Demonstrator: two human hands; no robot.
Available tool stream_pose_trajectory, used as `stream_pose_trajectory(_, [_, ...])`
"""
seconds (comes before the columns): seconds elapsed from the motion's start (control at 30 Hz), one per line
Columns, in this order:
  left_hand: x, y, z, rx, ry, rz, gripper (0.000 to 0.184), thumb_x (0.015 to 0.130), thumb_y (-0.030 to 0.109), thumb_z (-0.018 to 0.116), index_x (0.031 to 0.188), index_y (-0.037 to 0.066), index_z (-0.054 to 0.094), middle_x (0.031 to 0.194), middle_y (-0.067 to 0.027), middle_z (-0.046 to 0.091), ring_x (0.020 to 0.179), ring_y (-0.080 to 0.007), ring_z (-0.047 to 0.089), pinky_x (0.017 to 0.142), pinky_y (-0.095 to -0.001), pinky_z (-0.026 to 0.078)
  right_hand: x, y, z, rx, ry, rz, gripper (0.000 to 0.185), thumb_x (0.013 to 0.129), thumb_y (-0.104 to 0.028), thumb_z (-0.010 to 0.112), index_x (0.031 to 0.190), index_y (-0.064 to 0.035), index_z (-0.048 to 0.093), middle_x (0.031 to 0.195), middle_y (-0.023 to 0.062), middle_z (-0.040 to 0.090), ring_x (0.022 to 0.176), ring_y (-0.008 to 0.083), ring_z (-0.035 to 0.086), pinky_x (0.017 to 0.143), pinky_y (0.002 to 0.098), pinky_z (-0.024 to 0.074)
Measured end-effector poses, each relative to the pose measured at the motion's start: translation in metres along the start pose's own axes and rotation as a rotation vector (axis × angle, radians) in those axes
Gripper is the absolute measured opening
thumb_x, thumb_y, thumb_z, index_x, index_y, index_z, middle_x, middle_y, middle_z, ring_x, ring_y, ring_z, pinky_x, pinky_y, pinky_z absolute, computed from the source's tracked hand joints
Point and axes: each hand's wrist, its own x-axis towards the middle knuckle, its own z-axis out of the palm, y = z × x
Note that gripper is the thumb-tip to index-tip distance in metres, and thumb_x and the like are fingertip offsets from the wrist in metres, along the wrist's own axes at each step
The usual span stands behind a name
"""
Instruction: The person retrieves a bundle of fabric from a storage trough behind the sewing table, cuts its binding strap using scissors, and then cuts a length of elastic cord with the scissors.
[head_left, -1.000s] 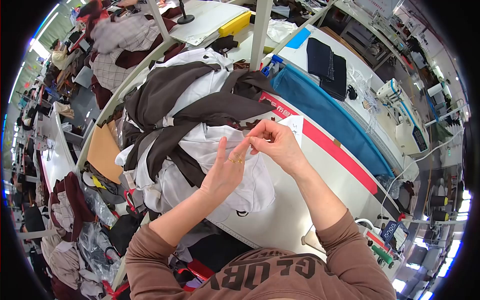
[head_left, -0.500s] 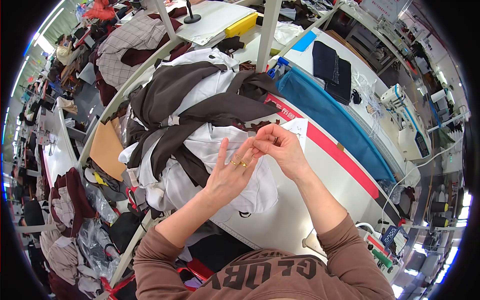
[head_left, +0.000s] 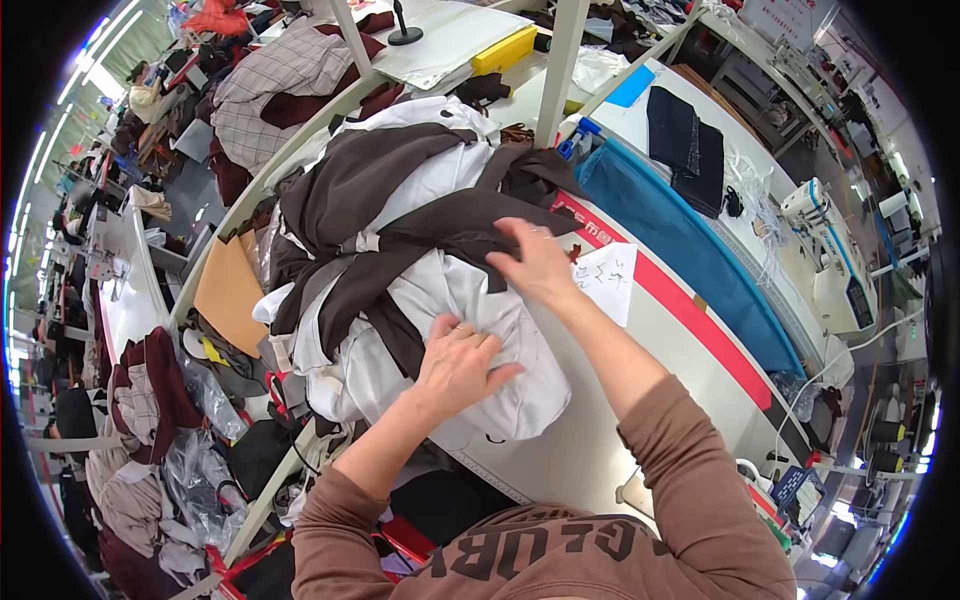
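A heap of dark brown and white garments lies bunched on the table before me. My left hand rests over the white cloth, its fingers bent and the thumb held apart, with no cloth visibly gripped. Farther up, my right hand reaches to the edge of a dark brown strip of fabric; thumb and fingers are spread, and the fingertips are at the cloth. Beside that wrist, a white paper with handwriting lies partly under the arm.
A red printed strip runs along the white table. Beyond it hangs a blue cloth trough. A white post rises at the back. On the right stands a sewing machine; cardboard leans at the left.
My hands were together above the heap, fingertips pinched. Now they are apart: the left has dropped onto the white cloth, the right has moved up to the brown fabric. The view has shifted slightly.
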Motion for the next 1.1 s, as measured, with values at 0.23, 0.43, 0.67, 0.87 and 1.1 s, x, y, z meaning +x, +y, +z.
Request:
stream_pose_trajectory(0.23, [-0.04, -0.092, -0.037, 0.298, 0.232, -0.034, 0.031, 0.075, 0.03, 0.066, 0.059, 0.01, 0.049, 0.052, -0.0045, 0.052, 0.057, -0.0219, 0.054, 0.073, -0.0347, 0.041, 0.048, -0.003, -0.043, 0.139, -0.145, 0.072, 0.013, 0.086, -0.017, 0.056, 0.083, -0.0046, 0.059, 0.069, 0.0087, 0.06, 0.063, 0.0191, 0.06, 0.058, 0.0302, 0.0463])
stream_pose_trajectory(0.43, [-0.042, -0.106, -0.031, 0.275, 0.143, -0.054, 0.026, 0.077, 0.027, 0.064, 0.065, 0.008, 0.05, 0.057, -0.0066, 0.056, 0.063, -0.0234, 0.057, 0.073, -0.0342, 0.039, 0.053, -0.058, -0.054, 1.273, -0.383, 0.47, 0.021, 0.091, -0.026, 0.055, 0.095, -0.0061, 0.055, 0.077, -0.0007, 0.049, 0.07, 0.0087, 0.049, 0.061, 0.0254, 0.0463])
stream_pose_trajectory(0.67, [-0.037, -0.104, -0.038, 0.179, 0.064, -0.209, 0.027, 0.075, 0.03, 0.067, 0.067, 0.009, 0.052, 0.058, -0.006, 0.057, 0.06, -0.0235, 0.058, 0.074, -0.0327, 0.039, 0.088, -0.03, -0.086, 1.199, 0.109, 0.428, 0.024, 0.089, -0.02, 0.055, 0.111, -0.0099, 0.058, 0.102, 0.0041, 0.061, 0.087, 0.0127, 0.057, 0.07, 0.0275, 0.0493])
stream_pose_trajectory(0.87, [0.0, -0.07, -0.06, -0.173, 0.189, -0.411, 0.019, 0.08, 0.02, 0.065, 0.082, 0.003, 0.059, 0.072, -0.0121, 0.059, 0.063, -0.029, 0.058, 0.057, -0.0349, 0.044, 0.046, -0.029, -0.022, 0.284, -0.1, 0.044, 0.021, 0.084, -0.016, 0.06, 0.102, -0.0055, 0.06, 0.089, 0.0051, 0.062, 0.065, 0.0124, 0.056, 0.062, 0.0254, 0.0468])
stream_pose_trajectory(1.1, [0.064, -0.085, -0.032, -0.081, 0.512, -0.174, 0.011, 0.081, 0.01, 0.061, 0.088, 0.002, 0.061, 0.079, -0.0105, 0.06, 0.072, -0.0286, 0.058, 0.065, -0.0372, 0.046, 0.056, -0.033, 0.017, -0.066, -0.114, -0.051, 0.011, 0.077, -0.021, 0.065, 0.082, -0.0118, 0.066, 0.084, 0.0086, 0.062, 0.075, 0.0292, 0.06, 0.065, 0.0383, 0.0477])
